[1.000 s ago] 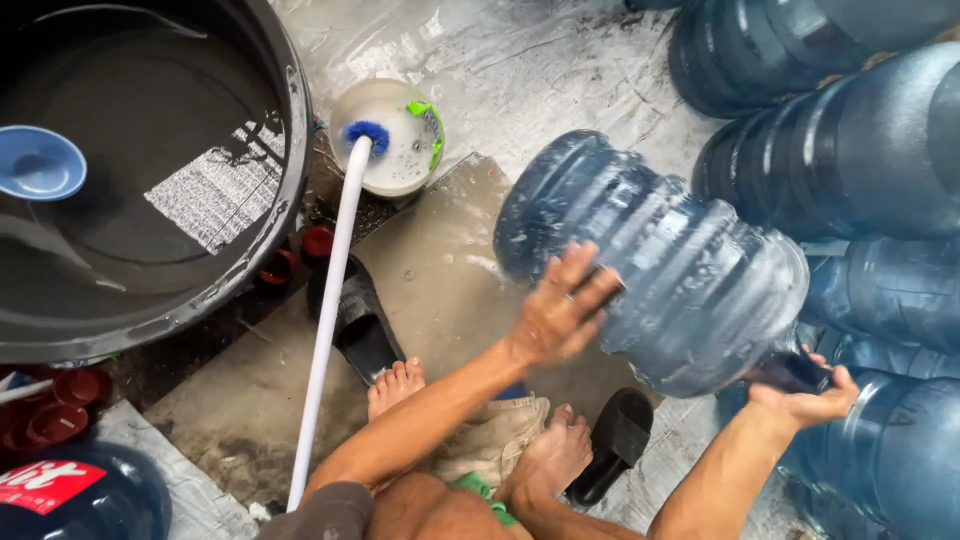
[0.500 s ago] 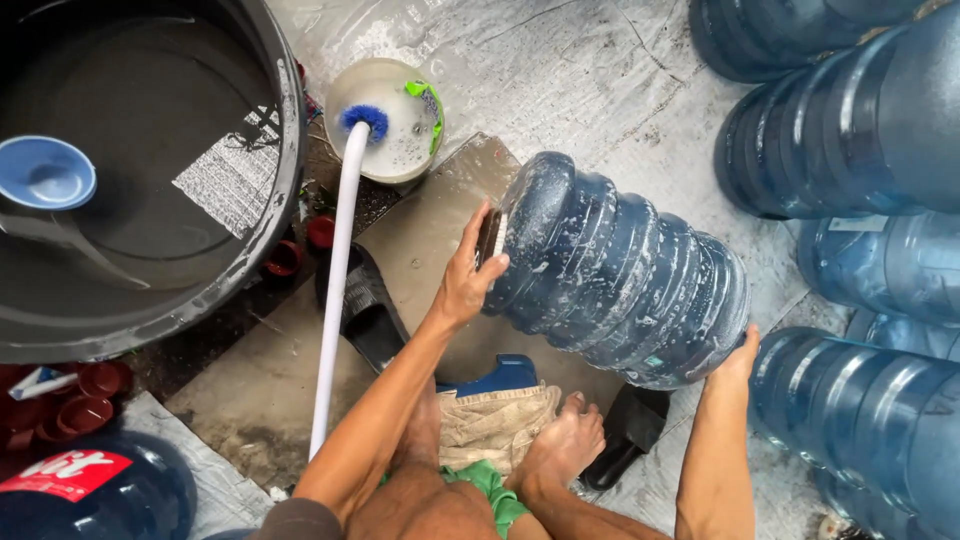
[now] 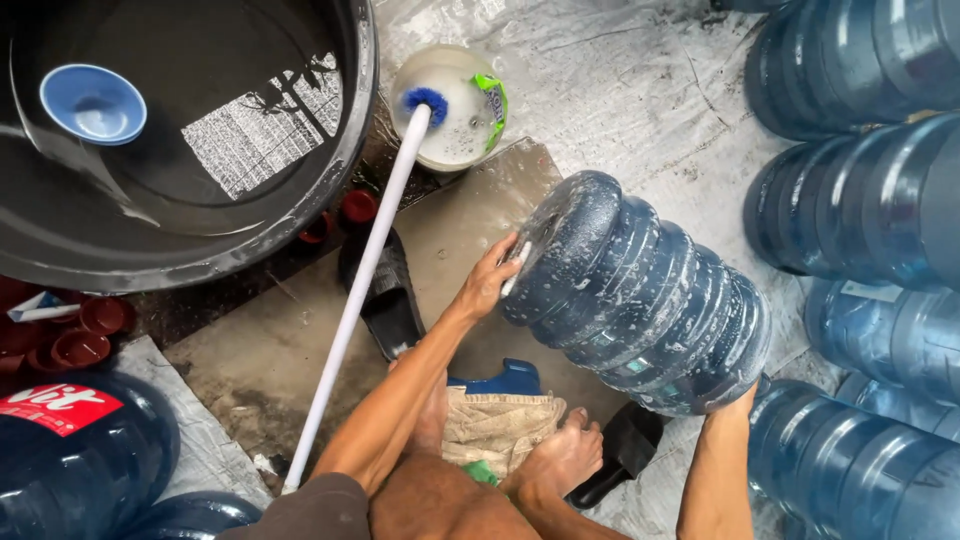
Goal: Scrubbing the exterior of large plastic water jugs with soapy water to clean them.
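I hold a large blue ribbed water jug (image 3: 640, 300) on its side above a wet board, and soap suds streak its surface. My left hand (image 3: 488, 282) presses flat against the jug's base end. My right hand (image 3: 745, 398) supports the neck end from below and is mostly hidden by the jug. A white pole brush with blue bristles (image 3: 365, 270) leans beside my left arm, its head resting in a small white bucket of soapy water (image 3: 447, 140).
A big black water-filled tub (image 3: 340, 190) with a floating blue bowl (image 3: 93, 103) is at the upper left. More blue jugs (image 3: 870, 210) are piled on the right, another jug (image 3: 80, 450) lies bottom left. Black sandals (image 3: 385, 300), red caps (image 3: 80, 345) and a beige cloth (image 3: 495, 425) lie by my feet.
My left hand slid from the jug's side to its base end. The jug swung round and down, nearer the board, with my right hand staying under the neck end.
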